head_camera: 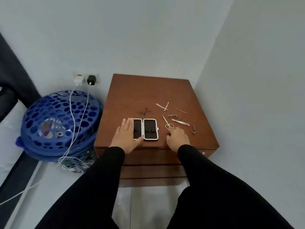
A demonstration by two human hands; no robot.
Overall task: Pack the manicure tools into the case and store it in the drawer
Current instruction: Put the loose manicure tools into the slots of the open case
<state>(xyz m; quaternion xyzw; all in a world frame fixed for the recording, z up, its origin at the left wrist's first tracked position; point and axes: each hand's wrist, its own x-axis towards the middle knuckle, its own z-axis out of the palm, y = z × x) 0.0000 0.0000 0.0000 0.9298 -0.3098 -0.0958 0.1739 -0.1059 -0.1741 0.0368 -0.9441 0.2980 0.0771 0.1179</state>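
Head view: case [145, 129] open, seemingly empty

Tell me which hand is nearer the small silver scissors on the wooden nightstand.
Right. The right hand sits just below the small silver scissors, its fingers almost at the loop handles. The left hand lies flat on the far side of the open white-rimmed case.

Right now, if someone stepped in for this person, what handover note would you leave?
Left hand: flat, open, steadying the open case at its left edge.
Right hand: empty, on the nightstand, near the scissors.
Both case halves look empty. The tweezers and the other small tools lie loose to the case's right.
Done: case opened. Left: pack every tool, close the case, put it in the drawer.
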